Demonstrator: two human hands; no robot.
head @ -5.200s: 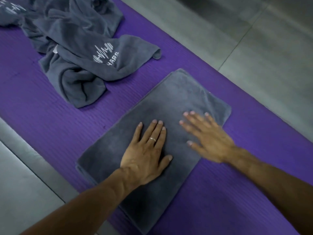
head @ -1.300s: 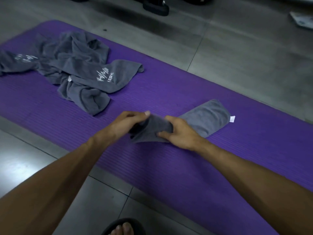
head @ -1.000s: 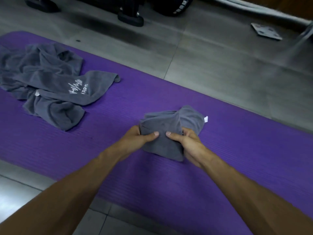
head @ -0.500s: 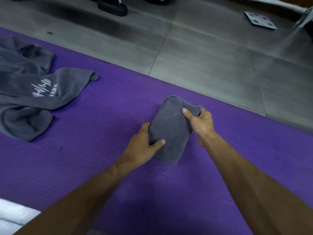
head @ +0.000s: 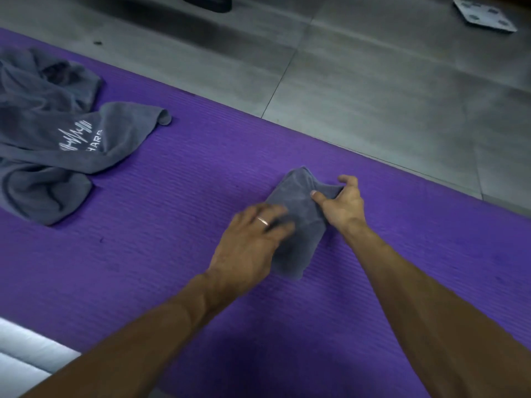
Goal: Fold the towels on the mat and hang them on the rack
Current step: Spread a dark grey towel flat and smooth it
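A small folded grey towel (head: 298, 208) lies on the purple mat (head: 178, 225), right of centre. My right hand (head: 342, 203) pinches the towel's far right corner between thumb and fingers. My left hand (head: 253, 242), a ring on one finger, rests flat on the towel's left side; its fingers are blurred. At the left edge of the mat lies a heap of unfolded grey towels (head: 48, 145) with a white logo. No rack is in view.
Grey tiled floor (head: 359, 90) runs beyond the mat's far edge. A dark base of some equipment (head: 207, 2) stands at the top, and a flat white square object (head: 485, 15) lies at the top right. Something white (head: 26, 357) shows at the bottom left.
The towel has gone from a wide flat rectangle to a narrow strip to a small packet. In the last half second my left hand slid from gripping its side onto its top.
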